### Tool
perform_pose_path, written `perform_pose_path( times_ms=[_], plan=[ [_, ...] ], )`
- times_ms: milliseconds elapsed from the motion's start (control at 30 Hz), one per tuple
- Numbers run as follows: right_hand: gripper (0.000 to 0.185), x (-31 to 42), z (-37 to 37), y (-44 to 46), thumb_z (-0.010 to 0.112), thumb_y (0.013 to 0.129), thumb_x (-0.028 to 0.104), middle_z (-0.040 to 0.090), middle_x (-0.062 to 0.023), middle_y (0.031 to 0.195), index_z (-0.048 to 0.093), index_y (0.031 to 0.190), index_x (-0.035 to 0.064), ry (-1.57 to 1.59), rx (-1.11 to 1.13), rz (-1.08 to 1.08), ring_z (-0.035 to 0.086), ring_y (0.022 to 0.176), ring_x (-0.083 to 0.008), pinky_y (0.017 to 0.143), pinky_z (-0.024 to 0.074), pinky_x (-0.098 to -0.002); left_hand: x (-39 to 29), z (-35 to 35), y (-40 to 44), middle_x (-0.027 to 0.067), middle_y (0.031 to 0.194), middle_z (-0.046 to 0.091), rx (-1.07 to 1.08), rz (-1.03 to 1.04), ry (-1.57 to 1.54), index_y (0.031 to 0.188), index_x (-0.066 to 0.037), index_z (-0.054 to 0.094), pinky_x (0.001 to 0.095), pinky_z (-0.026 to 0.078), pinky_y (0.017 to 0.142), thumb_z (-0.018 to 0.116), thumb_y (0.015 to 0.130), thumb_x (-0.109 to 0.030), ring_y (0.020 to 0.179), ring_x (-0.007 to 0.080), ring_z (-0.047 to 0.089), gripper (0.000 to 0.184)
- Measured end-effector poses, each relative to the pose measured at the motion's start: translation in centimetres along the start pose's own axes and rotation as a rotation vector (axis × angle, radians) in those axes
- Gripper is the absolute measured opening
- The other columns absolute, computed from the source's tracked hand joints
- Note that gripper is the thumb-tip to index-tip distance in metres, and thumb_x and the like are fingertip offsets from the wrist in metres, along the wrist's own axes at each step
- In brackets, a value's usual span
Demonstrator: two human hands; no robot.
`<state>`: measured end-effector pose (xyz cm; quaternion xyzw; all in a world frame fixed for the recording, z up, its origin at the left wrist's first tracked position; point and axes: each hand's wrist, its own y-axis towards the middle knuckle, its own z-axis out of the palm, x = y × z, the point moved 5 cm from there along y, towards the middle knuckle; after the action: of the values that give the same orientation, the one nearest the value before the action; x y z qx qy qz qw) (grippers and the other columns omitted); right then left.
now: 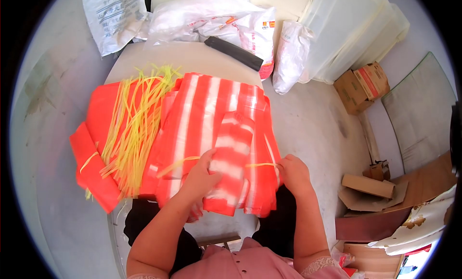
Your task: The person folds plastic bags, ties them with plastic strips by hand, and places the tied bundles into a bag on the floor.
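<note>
A folded bundle of red-and-white striped plastic [230,158] lies on a wide stack of striped sheets [197,105]. My left hand [201,175] rests on the bundle's left edge, its fingers bent round that side. A yellow strip [260,165] runs out from the bundle to the right, and its end is pinched in my right hand [292,170]. Another length of yellow strip [178,164] sticks out left of the bundle. Many loose yellow strips [134,129] lie on red sheets at the left. A rolled red bundle [94,168] with a yellow band sits at the far left.
The table [159,55] holds a black roll [234,53] and white plastic sacks [207,19] at its back. A standing white sack [291,57] is beyond its right corner. Cardboard boxes [361,86] and an open carton [370,187] are at the right.
</note>
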<state>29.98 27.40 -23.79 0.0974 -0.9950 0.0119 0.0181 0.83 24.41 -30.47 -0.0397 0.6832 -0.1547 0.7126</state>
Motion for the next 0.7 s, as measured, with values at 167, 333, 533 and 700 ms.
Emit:
perform_pose_path(
  times_ms=[167,333,533,700],
  plan=[
    [0.017,-2.9,-0.6,-0.3,0.063,0.097,0.016,0.07,-0.0123,0.099,0.073,0.091,0.0042,-0.056,-0.039,0.002,0.064,0.094,-0.036,0.082,0.052,-0.0453,-1.1,3.0,-0.1,0.0176,0.139,0.061,0.003,0.022,0.06,0.162,-0.002,0.032,0.0322,0.05,0.102,0.07,0.089,-0.005,0.119,0.0197,0.063,0.082],
    [0.022,-5.5,-1.1,-1.6,0.061,0.094,0.018,0.068,-0.0236,0.085,0.072,0.085,0.0018,0.31,-0.086,0.065,0.068,0.084,-0.0345,0.078,0.0535,-0.0427,-2.8,4.4,-0.5,0.0209,0.142,0.06,-0.019,-0.027,0.196,0.161,-0.002,0.035,0.0333,0.049,0.105,0.074,0.088,-0.014,0.123,0.0251,0.063,0.084],
    [0.029,-3.7,-0.2,-1.9,0.065,0.102,0.019,0.075,-0.0086,0.116,0.074,0.122,0.0001,1.35,0.201,0.09,0.067,0.105,-0.0191,0.094,0.0513,-0.0343,-3.5,5.1,-0.5,0.0254,0.147,0.057,-0.026,-0.035,0.298,0.161,-0.002,0.036,0.0366,0.048,0.109,0.074,0.088,-0.017,0.131,0.0318,0.06,0.083],
    [0.032,0.5,3.2,1.0,0.062,0.106,0.019,0.072,-0.0069,0.127,0.072,0.13,0.0008,1.535,0.142,0.132,0.064,0.119,-0.016,0.105,0.0483,-0.0335,-3.0,5.3,-0.3,0.0256,0.153,0.052,-0.031,0.018,0.351,0.161,-0.002,0.036,0.0372,0.045,0.113,0.075,0.088,-0.017,0.139,0.0343,0.054,0.084]
  ],
)
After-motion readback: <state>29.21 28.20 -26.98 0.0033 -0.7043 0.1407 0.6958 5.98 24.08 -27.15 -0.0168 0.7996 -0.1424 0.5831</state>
